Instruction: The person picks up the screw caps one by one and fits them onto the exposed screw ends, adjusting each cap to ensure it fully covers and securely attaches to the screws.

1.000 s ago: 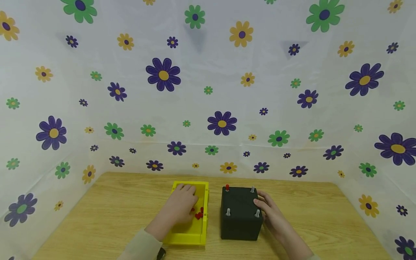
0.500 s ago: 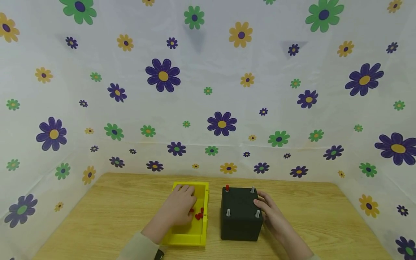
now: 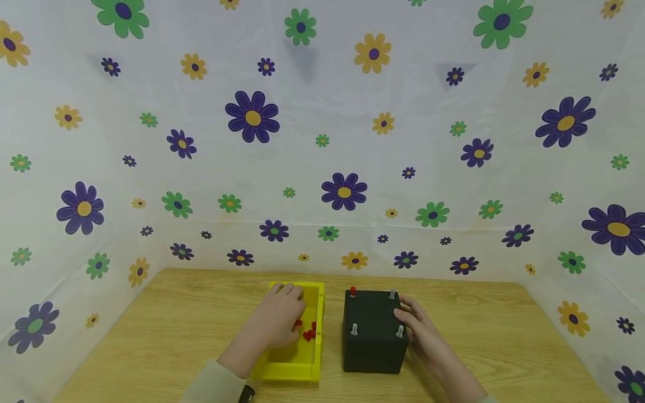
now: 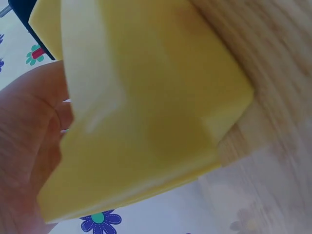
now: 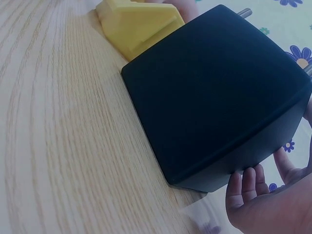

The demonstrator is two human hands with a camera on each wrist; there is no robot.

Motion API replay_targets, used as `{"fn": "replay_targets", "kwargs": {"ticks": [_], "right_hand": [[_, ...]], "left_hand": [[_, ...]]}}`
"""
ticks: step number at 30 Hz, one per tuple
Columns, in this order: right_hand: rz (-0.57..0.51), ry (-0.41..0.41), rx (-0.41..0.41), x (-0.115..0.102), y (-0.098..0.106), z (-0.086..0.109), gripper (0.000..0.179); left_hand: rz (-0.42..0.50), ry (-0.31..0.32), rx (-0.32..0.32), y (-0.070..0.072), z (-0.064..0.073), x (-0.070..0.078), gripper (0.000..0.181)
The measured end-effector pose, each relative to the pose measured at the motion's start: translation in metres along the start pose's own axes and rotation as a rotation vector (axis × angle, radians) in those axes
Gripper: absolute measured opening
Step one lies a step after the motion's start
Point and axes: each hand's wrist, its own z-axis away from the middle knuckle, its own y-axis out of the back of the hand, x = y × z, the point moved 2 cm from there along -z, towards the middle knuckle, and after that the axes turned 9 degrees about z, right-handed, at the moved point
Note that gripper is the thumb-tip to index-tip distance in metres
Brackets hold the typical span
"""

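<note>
In the head view my left hand [image 3: 281, 316] reaches into a yellow bin [image 3: 286, 370], its fingertips hidden from sight. Several small red pieces [image 3: 308, 335] lie in the bin beside that hand. My right hand [image 3: 422, 334] rests along the right side of a black box [image 3: 374, 354], thumb by the top edge. In the right wrist view, its fingertips [image 5: 249, 176] touch the box's side. Silver posts [image 3: 354, 329] stand on three top corners. A red cap [image 3: 353, 291] sits on the far left post. The left wrist view is mostly the bin's outer wall [image 4: 156, 107].
Bin and box stand side by side on a wooden table [image 3: 201, 308], a narrow gap between them. A white flowered sheet [image 3: 302, 162] hangs behind and at both sides. A dark object [image 3: 247, 394] shows by the left sleeve.
The left hand has shifted very slightly within the bin. The right hand and the black box have stayed in place.
</note>
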Motion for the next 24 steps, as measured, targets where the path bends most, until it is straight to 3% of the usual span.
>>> {"fn": "replay_targets", "kwargs": {"ticks": [24], "right_hand": [[0.009,-0.01,-0.011,-0.003,0.0,0.002,0.06]], "left_hand": [[-0.049,-0.071,0.071,0.02,-0.001,0.009,0.021]]}}
